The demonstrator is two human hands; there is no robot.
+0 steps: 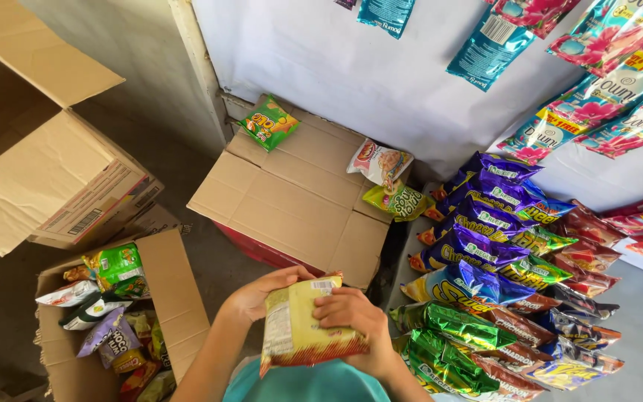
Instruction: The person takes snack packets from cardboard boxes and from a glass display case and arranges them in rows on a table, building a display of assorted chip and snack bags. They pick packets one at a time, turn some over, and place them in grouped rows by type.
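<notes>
**Both hands clamped on a yellow snack packet**

Left hand (251,298) closed on the left edge of the yellow snack packet (299,327), thumb on top. Right hand (355,320) clamped on the packet's right side, fingers curled over its face. Packet held upright between the two hands, back panel toward the camera, red strip along its bottom edge.

Just beyond the packet: a closed flat carton (292,201) with a red side. On that carton, at the far corner from the packet, a green snack bag (269,123); toward its right edge, a white-and-red bag (379,160) and a yellow-green bag (400,201).

Right of the packet: overlapping rows of purple, blue, green and red snack bags (485,298). Left of the packet: an open box (176,298) filled with mixed packets. Farther left and beyond: a large empty carton (46,179) with flaps spread.
</notes>
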